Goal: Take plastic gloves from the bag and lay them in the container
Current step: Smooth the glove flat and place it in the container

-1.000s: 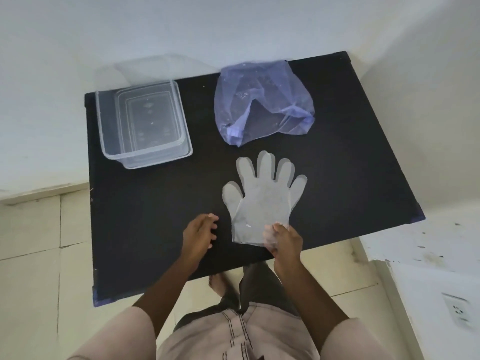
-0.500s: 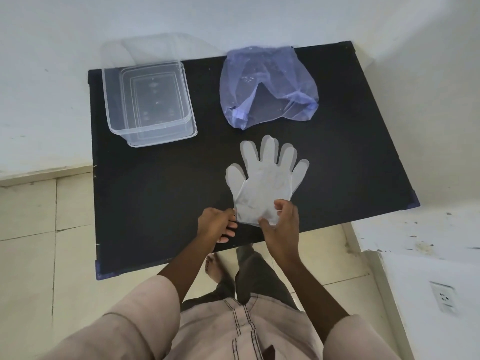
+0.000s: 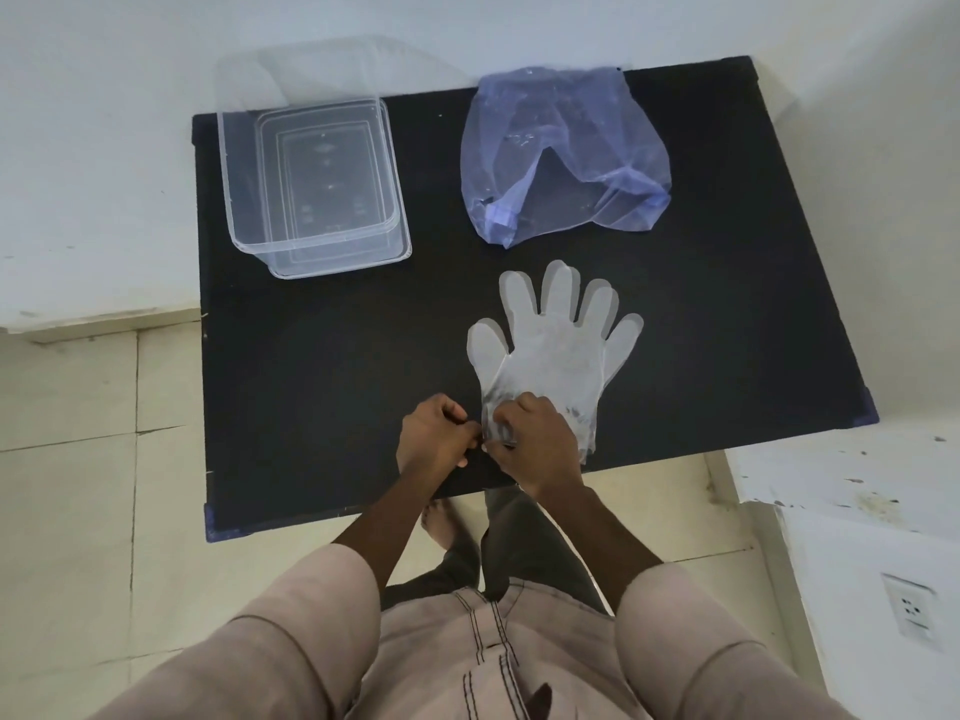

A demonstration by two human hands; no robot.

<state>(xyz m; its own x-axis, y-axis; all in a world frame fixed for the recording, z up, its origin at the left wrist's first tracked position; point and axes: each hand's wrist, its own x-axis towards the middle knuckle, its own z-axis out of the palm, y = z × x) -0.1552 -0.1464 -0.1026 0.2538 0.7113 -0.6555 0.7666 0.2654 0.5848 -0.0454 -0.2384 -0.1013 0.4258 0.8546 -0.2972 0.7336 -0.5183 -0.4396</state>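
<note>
Sitting at the far left of the black rectangular table (image 3: pixel 322 387), the clear rectangular plastic container (image 3: pixel 311 184) is empty, its opening facing up. Nearer, at the table's near edge, the left hand (image 3: pixel 436 441) is curled closed, its fingertips pinching the cuff corner of the translucent plastic gloves (image 3: pixel 553 345). Touching it, the right hand (image 3: pixel 537 441) is also closed, pinching the same cuff from above. The gloves lie flat in a thin stack, fingers spread and pointing far, just near of the crumpled pale-blue plastic bag (image 3: pixel 563 158), which rests at the far middle of the table.

My judgement: the hands are trying to peel one glove off the stack. The film looks thin and clingy, so several layers may lift together, or the whole stack may slide off the near edge if the pull runs toward the body. A careless swing leftward could also nudge the light container.
</note>
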